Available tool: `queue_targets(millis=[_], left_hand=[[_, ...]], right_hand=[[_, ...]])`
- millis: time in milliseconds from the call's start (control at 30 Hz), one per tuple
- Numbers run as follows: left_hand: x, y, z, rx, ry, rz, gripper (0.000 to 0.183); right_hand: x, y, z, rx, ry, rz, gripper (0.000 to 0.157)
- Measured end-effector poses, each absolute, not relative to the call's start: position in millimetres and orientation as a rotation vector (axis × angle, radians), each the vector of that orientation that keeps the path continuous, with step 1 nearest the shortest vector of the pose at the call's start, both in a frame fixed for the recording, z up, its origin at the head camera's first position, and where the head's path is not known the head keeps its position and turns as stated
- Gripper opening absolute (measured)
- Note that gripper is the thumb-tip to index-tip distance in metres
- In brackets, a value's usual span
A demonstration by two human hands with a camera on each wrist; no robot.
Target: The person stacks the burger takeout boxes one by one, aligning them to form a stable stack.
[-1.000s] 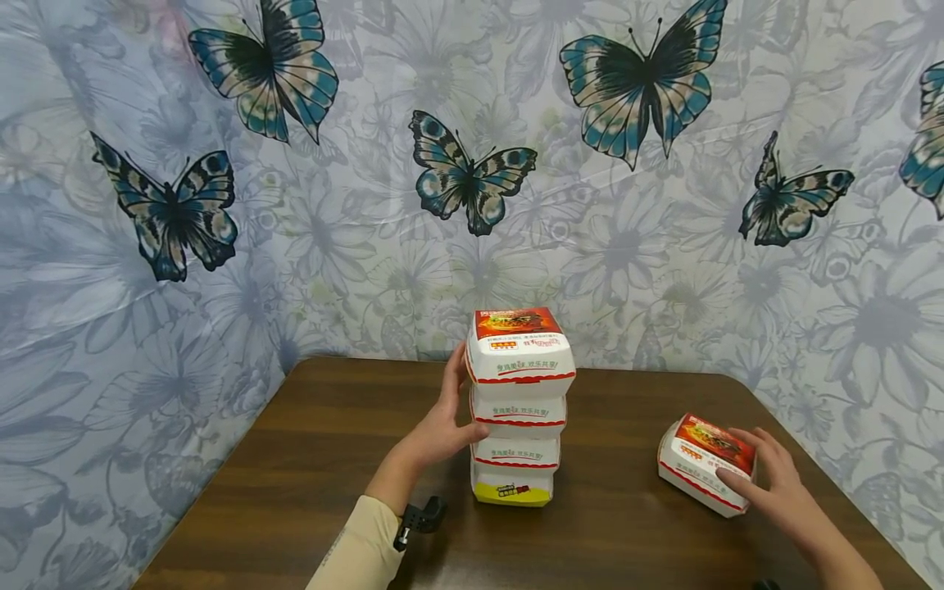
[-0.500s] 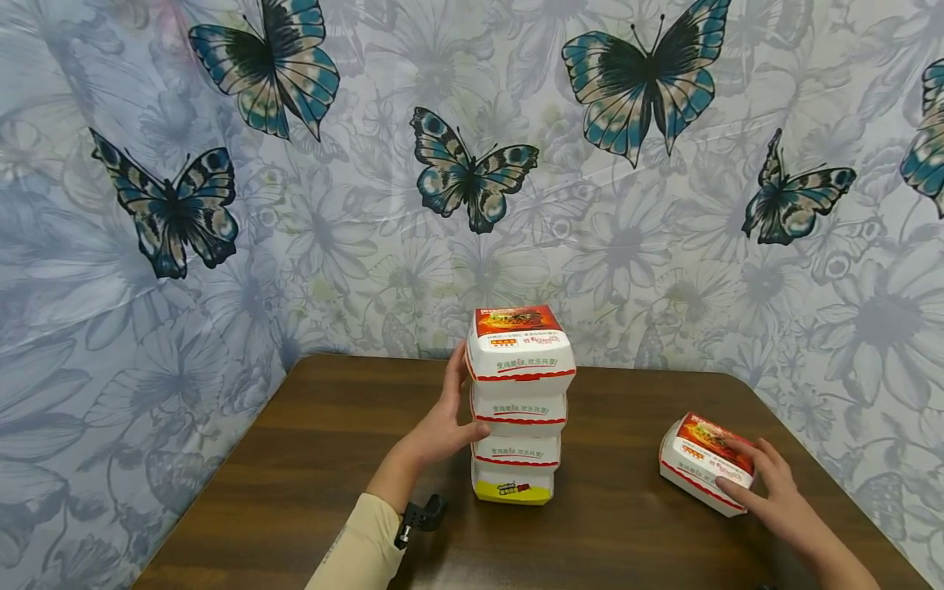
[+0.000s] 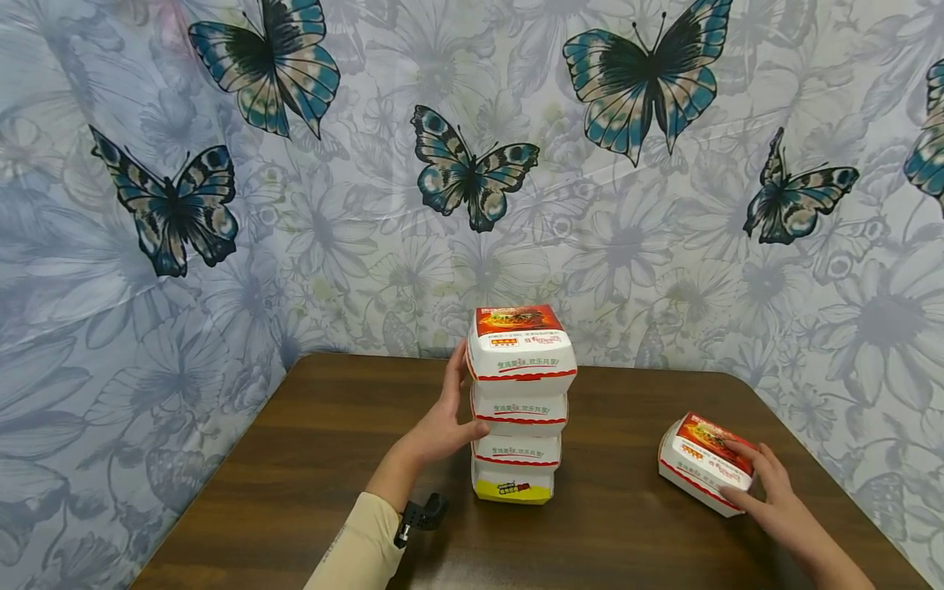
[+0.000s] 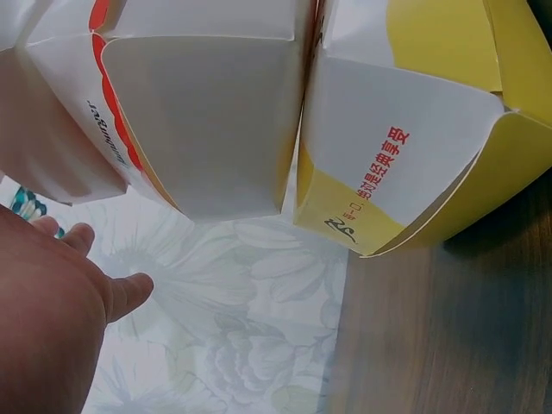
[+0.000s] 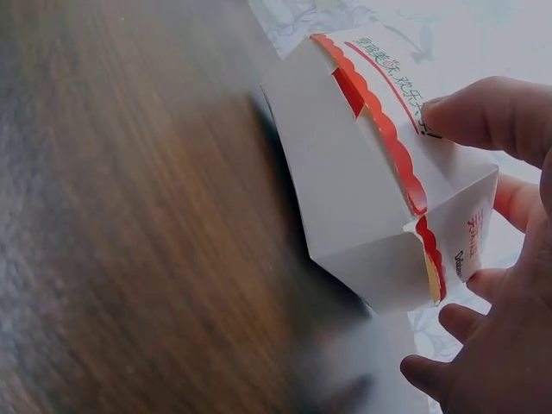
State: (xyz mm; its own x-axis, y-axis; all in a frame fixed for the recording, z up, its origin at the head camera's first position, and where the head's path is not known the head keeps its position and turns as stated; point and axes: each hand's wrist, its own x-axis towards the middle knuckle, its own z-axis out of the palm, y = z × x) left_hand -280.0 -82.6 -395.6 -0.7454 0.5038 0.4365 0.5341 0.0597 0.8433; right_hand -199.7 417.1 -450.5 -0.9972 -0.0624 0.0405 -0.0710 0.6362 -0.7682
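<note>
Several white burger boxes stand in an upright stack (image 3: 519, 410) on the table. Red trim and a burger picture mark the top box; yellow covers the base of the lowest. My left hand (image 3: 441, 426) rests along the stack's left side, fingers extended and thumb against the front edge. In the left wrist view, two of its fingertips stick out free of the cartons. Farther right, another burger box (image 3: 704, 463) sits at an angle on the tabletop. My right hand (image 3: 770, 496) holds its right end, thumb on the printed front and fingers over the far side; the other fingers are spread.
The brown wooden table (image 3: 332, 459) runs back to a butterfly-printed cloth (image 3: 354, 246). A wide stretch of tabletop separates the stack from the single box. A black wrist strap with a camera mount (image 3: 422, 518) sits on the left wrist.
The stack and the left hand have stayed put. My right thumb and fingers have shifted slightly on the single box, which stays in almost the same place.
</note>
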Motion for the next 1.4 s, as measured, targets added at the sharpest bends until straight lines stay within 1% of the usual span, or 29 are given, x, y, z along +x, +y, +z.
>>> queue_targets(millis=[400,833,1233,1400], left_hand=[[-280,-82,-396,-1.108,-2.277,-1.824,0.118],[-280,-81,-396,-1.103,-2.278,-1.840,0.116],[-280,-82,-396,-1.080,-2.295,-1.842,0.116],[-279,-83,-395,-1.080,-2.292,-1.844,0.116]], right_hand=[[-197,413,-449,0.074,-2.774,1.284,0.076],[-196,405,-449,0.082,-2.613,1.285,0.067],[-196,392,-429,0.054,-2.576,1.245,0.067],[-197,387,-420,0.123,-2.544,1.231,0.064]])
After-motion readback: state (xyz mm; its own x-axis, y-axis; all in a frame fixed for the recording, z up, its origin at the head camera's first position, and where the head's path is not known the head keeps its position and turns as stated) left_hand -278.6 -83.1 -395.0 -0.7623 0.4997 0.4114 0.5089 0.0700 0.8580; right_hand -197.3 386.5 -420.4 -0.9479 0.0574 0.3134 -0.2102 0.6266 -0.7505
